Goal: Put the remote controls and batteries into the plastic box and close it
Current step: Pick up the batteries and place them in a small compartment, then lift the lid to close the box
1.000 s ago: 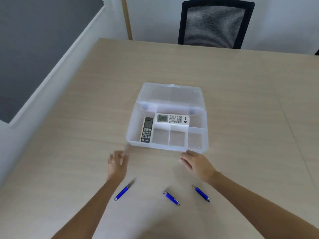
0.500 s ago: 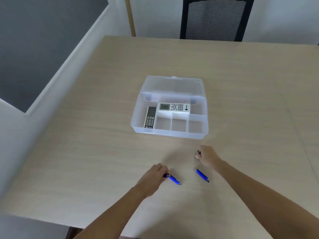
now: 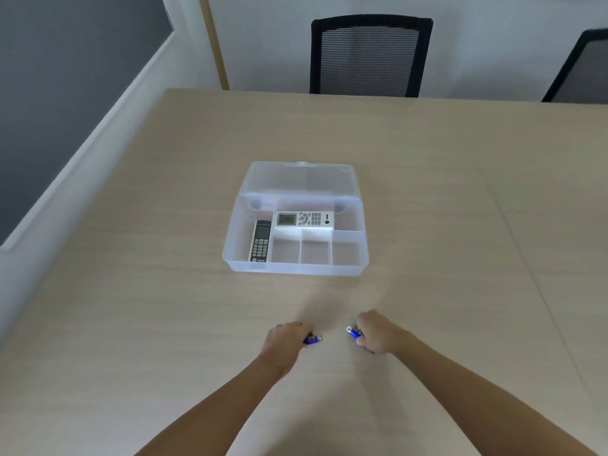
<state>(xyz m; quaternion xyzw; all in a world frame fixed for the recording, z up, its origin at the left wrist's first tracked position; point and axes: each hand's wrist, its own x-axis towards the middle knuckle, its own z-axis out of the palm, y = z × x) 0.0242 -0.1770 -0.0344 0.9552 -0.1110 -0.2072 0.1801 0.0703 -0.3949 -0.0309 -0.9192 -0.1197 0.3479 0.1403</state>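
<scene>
office | mesh-back chairs [image 3: 368, 57] | long wooden table [image 3: 427, 192] | plain walls [image 3: 269, 34]

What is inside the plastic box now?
The plastic box holds two remotes: a white remote at the back and a black remote on the left. The three small front compartments look empty. No batteries inside.

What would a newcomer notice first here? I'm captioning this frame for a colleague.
The clear plastic box sits mid-table, lid open, with a white remote control and a slim black remote control inside. Nearer the camera, the left hand and right hand each close on a blue battery.
</scene>
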